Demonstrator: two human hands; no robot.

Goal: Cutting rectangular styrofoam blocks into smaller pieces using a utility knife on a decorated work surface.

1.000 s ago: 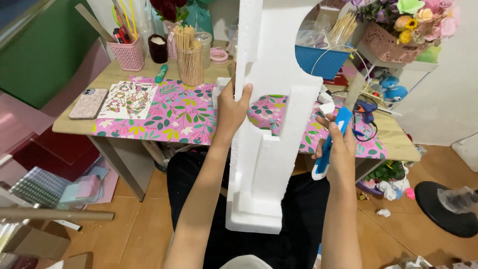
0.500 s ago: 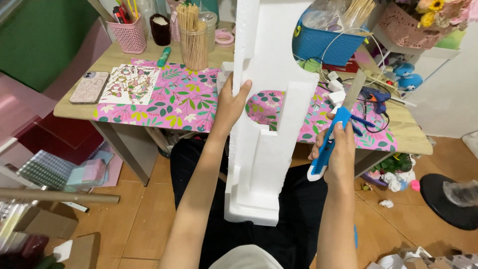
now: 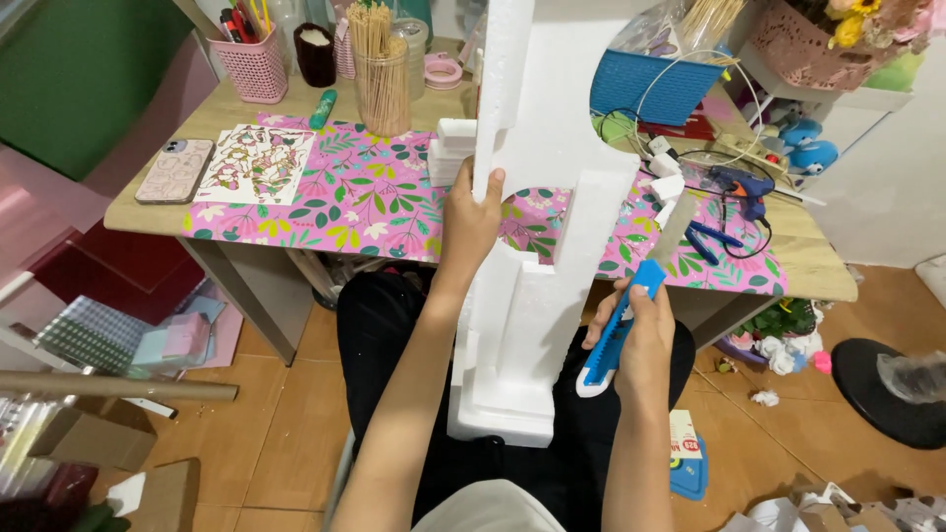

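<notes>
Left hand (image 3: 471, 222) grasps the left edge of an upright white foam block (image 3: 537, 227) standing on the lap; right hand (image 3: 639, 340), just right of it, is clenched around a blue utility knife (image 3: 616, 330), blade raised.

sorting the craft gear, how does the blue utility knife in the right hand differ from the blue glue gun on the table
The utility knife is held in the right hand with its blade out beside the foam piece; the glue gun lies untouched on the table. The knife is long, straight and cordless; the gun is bent, with a dark cable by it. Both are mostly blue.
</notes>
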